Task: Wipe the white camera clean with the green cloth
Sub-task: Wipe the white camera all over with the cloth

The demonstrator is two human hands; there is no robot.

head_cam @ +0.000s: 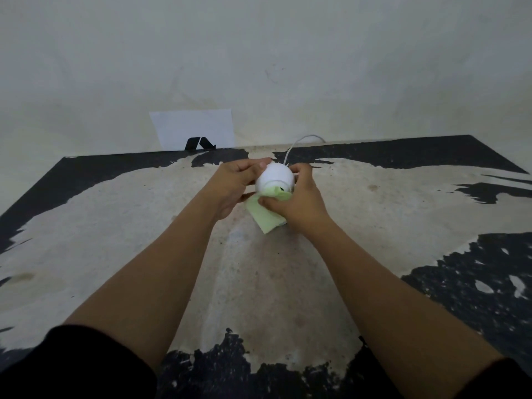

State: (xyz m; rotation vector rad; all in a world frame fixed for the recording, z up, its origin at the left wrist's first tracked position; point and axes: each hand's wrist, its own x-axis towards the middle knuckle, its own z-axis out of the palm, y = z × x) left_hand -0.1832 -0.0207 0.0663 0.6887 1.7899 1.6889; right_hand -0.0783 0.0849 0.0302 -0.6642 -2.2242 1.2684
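- Held up over the middle of the far part of the table (259, 283), between both hands: the white camera (275, 177), round and smooth, clear of the tabletop.
- Closed around the camera's left side: the left hand (234, 187), thumb lying over the top, fingers hidden behind the body.
- Clamped on the green cloth (266, 214): the right hand (296, 201), thumb pinning it, fingers curled round the camera's right side.
- Pressed against the camera's lower front: one fold of the cloth; hanging below the hand: the remainder, a pale green flap.
- Running from behind the camera up toward the wall: a thin white cable (299, 141).
- Worn and patchy: the tabletop, black coating peeled to bare pale board across the middle.
- Leaning against the wall at the table's back edge: a white sheet (195, 128) with a black mark.
- Bare forearms, dark sleeves at the lower edge.
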